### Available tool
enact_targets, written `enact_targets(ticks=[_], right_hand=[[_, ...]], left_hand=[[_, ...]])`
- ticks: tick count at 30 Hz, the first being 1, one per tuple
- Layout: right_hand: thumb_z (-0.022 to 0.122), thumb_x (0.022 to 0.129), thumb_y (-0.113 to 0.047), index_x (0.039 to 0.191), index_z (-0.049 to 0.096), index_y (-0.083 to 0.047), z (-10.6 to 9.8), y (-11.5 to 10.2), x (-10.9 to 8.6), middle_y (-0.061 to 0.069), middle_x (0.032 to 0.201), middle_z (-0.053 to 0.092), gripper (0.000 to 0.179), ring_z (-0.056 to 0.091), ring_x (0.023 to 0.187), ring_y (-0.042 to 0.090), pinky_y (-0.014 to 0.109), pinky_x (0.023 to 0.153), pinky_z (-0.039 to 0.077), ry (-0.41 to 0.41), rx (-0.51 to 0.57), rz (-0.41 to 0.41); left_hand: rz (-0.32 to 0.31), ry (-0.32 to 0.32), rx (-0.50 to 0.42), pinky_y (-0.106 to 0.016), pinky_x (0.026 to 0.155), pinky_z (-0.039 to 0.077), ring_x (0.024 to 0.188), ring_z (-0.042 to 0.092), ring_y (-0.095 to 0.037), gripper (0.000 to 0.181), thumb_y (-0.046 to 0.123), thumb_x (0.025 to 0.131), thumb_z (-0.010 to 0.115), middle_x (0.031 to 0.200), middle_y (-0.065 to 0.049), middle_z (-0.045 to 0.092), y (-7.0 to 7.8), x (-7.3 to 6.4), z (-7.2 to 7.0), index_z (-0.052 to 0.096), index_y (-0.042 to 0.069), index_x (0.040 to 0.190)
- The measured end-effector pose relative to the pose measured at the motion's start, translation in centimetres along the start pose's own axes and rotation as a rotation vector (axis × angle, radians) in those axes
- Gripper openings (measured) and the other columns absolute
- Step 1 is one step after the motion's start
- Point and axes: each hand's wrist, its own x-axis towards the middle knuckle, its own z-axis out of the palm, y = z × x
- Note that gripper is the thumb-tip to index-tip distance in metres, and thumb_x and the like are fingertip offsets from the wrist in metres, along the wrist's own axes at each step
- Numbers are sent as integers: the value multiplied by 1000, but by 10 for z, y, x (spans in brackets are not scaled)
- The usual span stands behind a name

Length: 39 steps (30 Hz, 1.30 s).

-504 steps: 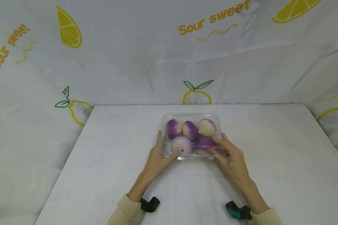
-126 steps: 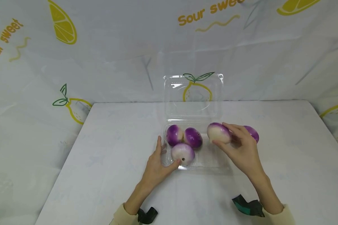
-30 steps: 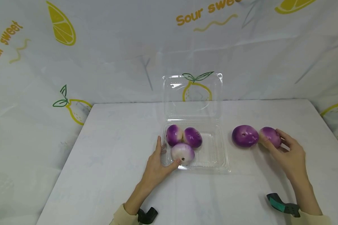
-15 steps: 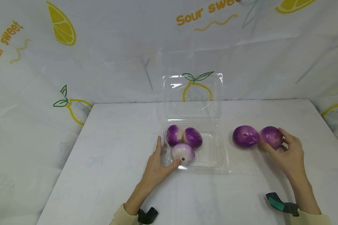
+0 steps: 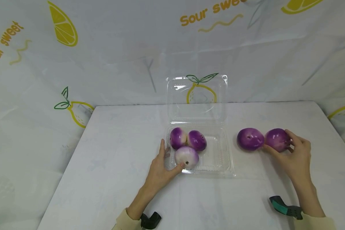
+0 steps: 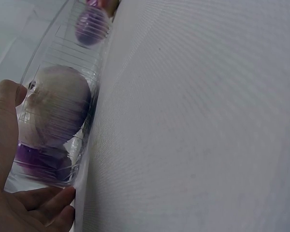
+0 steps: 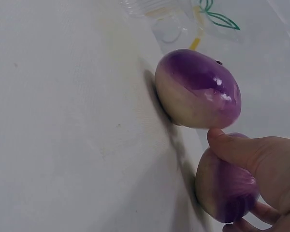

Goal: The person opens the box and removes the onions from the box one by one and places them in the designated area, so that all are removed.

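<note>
A clear plastic clamshell box (image 5: 218, 156) stands in mid-table with its lid (image 5: 196, 110) raised at the back. On its left side lie two purple turnips (image 5: 196, 140) and a paler turnip (image 5: 187, 156). My left hand (image 5: 159, 171) holds the box's front left corner, thumb at the front rim, fingers along the left wall; the left wrist view shows the thumb (image 6: 20, 94) at the rim. To the right of the box, two purple-and-white turnips sit side by side on the table. My right hand (image 5: 297, 155) grips the outer turnip (image 5: 277, 140), next to the other turnip (image 5: 250, 139).
A white cloth covers the table (image 5: 118, 153), whose back edge meets a hanging white sheet (image 5: 126, 64) printed with lemons. Black wrist mounts (image 5: 150, 220) sit by both cuffs. The box's right part shows its bare bottom.
The box, closed at first, now has its lid up, and two turnips have moved from it to the table. Lately my right hand has turned the outer turnip slightly; the left hand stays put.
</note>
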Motion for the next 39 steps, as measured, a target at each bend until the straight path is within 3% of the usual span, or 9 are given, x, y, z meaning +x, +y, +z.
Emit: enact_targets(ticks=[4,19,23,29,35,39], right_hand=[[88,80,-22,156,41,-6,-2,0,-1,27,150,34,91,42,126,36,3,104,39,6,-1,6],[84,84,-23,155,42,-5,-6,3,-2,29,152,36,85,39,125,38,8,111,35,-6,-23,-4],[84,84,-18,151,48,-5,-6,1,-4,27,149,40,78,42,120,25,14,114,37,34,-16,4],[85,81,-12,144,59,-9,-6,-8,-7,10,142,46,68,33,108,-10,21,117,40,120,65,11],[86,80,-11,141,62,-9,-6,-22,-12,-24,123,42,65,38,113,-12,26,118,40,151,137,-32],[84,80,-6,137,64,-6,-5,-33,-15,-30,116,44,61,42,115,-10,21,115,42,159,204,-77]], left_hand=[[4,2,3,-56,114,45,141,53,-33,115,54,83,78,154,-18,52,0,0,0,10,12,166],[10,-1,-6,-56,113,45,141,53,-34,115,53,84,78,154,-20,51,0,0,-1,9,11,166],[11,-2,-7,-56,114,45,141,53,-34,115,53,84,78,155,-20,50,0,0,-1,9,10,166],[18,-3,-8,-57,113,45,141,53,-35,115,52,84,79,154,-21,50,0,0,-1,9,10,165],[8,-7,-6,-57,112,46,140,54,-37,116,52,83,79,153,-21,51,1,0,-1,9,10,165],[5,-6,-7,-57,112,46,140,54,-36,116,52,83,79,154,-21,51,1,0,-1,10,10,165]])
